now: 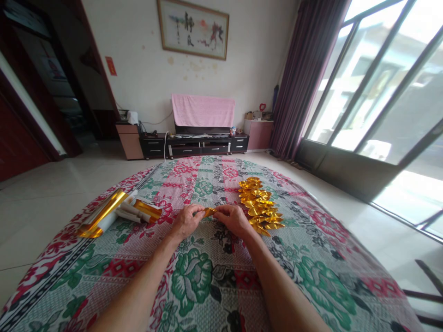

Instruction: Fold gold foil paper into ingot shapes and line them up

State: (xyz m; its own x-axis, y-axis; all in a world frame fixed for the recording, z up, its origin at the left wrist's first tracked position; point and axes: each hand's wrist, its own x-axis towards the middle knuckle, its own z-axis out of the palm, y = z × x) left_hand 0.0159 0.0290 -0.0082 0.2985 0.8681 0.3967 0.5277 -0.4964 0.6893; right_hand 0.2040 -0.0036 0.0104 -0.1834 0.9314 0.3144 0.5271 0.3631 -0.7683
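Observation:
A small piece of folded gold foil paper (209, 212) is stretched between my two hands over the middle of the table. My left hand (188, 220) pinches its left end, and my right hand (233, 219) grips the other end between thumb and fingers. Just right of my right hand lie several folded gold paper pieces (258, 203) with pointed ends, set in overlapping rows. To the left, loosely curled gold foil sheets (107, 212) with white backs rest in a pile.
A flowered cloth (194, 281) in green, red and grey covers the round table. Beyond it stand a low black cabinet (200, 150) and a pink cloth (204, 110) draped over something. A purple curtain (297, 78) hangs beside large windows at right.

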